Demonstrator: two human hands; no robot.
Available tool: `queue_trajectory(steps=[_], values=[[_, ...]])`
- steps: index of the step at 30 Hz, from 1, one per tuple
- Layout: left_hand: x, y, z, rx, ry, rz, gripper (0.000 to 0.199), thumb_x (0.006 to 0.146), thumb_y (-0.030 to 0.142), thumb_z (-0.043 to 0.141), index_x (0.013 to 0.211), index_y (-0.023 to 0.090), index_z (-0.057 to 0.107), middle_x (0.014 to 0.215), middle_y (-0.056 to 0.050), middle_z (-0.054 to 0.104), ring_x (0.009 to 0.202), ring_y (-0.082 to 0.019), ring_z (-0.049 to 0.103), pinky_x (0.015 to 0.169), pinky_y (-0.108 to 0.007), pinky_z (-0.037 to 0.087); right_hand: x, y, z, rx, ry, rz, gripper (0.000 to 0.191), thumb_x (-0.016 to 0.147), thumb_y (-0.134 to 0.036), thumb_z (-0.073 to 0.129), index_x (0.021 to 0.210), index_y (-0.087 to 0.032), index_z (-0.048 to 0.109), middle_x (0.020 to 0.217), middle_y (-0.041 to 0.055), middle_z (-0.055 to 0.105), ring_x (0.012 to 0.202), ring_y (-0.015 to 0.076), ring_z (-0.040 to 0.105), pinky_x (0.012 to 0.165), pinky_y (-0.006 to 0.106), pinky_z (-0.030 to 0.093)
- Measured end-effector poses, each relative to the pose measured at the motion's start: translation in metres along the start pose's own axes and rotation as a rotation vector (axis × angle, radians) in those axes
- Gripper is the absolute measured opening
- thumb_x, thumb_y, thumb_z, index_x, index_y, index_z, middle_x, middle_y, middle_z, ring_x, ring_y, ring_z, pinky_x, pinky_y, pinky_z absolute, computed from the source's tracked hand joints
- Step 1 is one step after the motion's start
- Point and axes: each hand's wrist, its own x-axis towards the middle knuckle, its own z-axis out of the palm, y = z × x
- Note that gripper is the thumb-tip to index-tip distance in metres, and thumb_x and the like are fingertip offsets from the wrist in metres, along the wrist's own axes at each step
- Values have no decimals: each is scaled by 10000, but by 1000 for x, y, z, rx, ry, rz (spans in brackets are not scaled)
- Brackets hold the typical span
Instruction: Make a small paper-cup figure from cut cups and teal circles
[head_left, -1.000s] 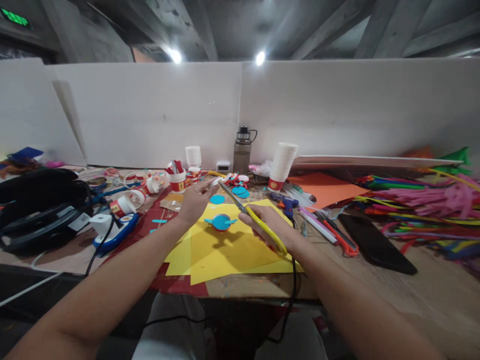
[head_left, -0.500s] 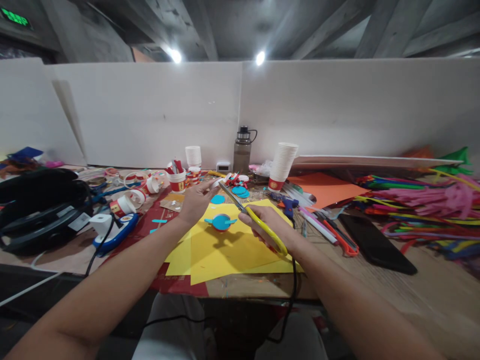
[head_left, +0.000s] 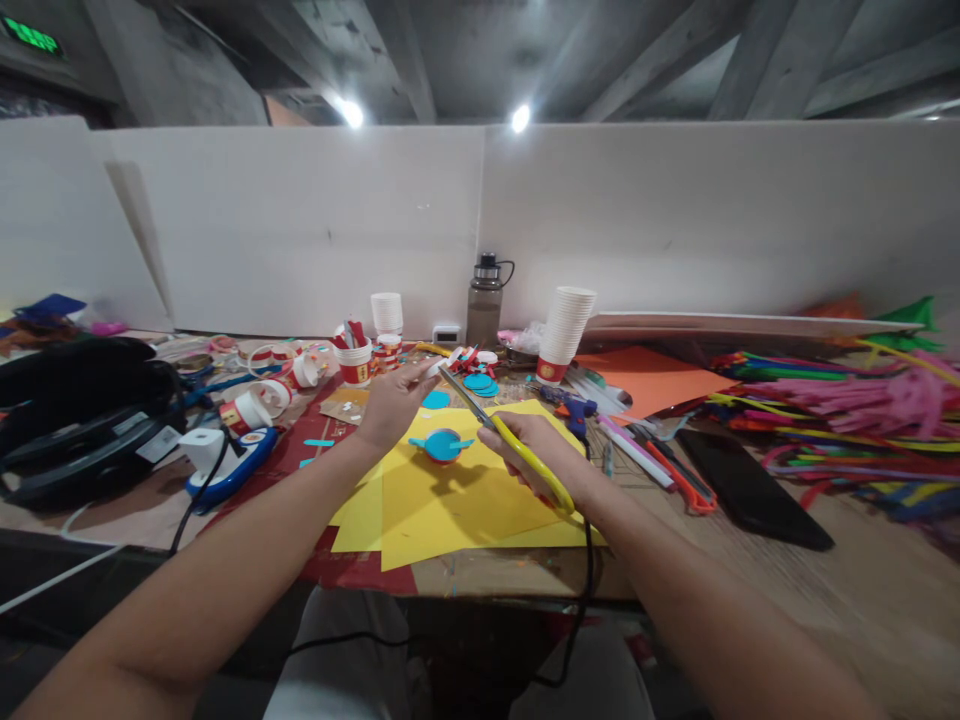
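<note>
My right hand (head_left: pixel 536 450) is closed around the yellow handles of a pair of scissors (head_left: pixel 534 464), whose blades point up and to the left. The blade tips reach a small white piece of paper (head_left: pixel 436 368) pinched in the fingertips of my left hand (head_left: pixel 397 402). Whether the blades touch the piece I cannot tell. Below and between my hands, a round blue-topped piece with two blue side strips (head_left: pixel 442 445) rests on yellow paper sheets (head_left: pixel 465 520). A blue paper disc (head_left: pixel 436 400) lies just behind it.
Behind stand a bottle (head_left: pixel 485 303), a tall paper cup stack (head_left: pixel 564 335) and a cup holding red strips (head_left: pixel 353 362). To the right lie a glue gun (head_left: pixel 574 408), a phone (head_left: pixel 754 488) and many pipe cleaners (head_left: pixel 862 400). Cut cups (head_left: pixel 246 412) and a power strip (head_left: pixel 236 465) are left.
Almost nothing differs. My left fingers and the white piece have shifted very slightly at the scissor tips; my right hand keeps its hold on the scissors.
</note>
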Motion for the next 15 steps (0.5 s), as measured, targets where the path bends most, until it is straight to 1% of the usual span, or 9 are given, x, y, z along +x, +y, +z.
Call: queue_trajectory(steps=[4,9,12,15], values=[[0,1,0,0,-5,-14,332,856,342,610,1146,221,717,1124,-16,728,978,-216,686,869,-316,519,0,-2,-1,-9,8,3,388,852,-580,531,769,-204,474,521,-67,464,342,47,407,314,143,310],[0,1,0,-26,9,-4,309,848,337,618,1116,232,729,1137,-11,723,1067,-226,660,937,-337,499,1,-2,0,-41,15,45,404,846,-588,534,748,-204,452,518,-61,461,348,51,404,307,144,282],[0,0,0,-28,-7,-10,331,855,361,608,1139,233,718,1145,-22,721,1034,-224,667,910,-336,512,1,1,0,-3,7,37,403,846,-606,519,788,-210,470,524,-67,453,340,52,394,302,152,294],[-1,-4,2,-57,-22,-25,365,858,372,604,1191,250,691,1186,-26,704,939,-196,682,854,-309,536,-1,2,-1,10,-8,19,407,844,-616,516,820,-210,495,540,-67,453,344,53,400,302,155,312]])
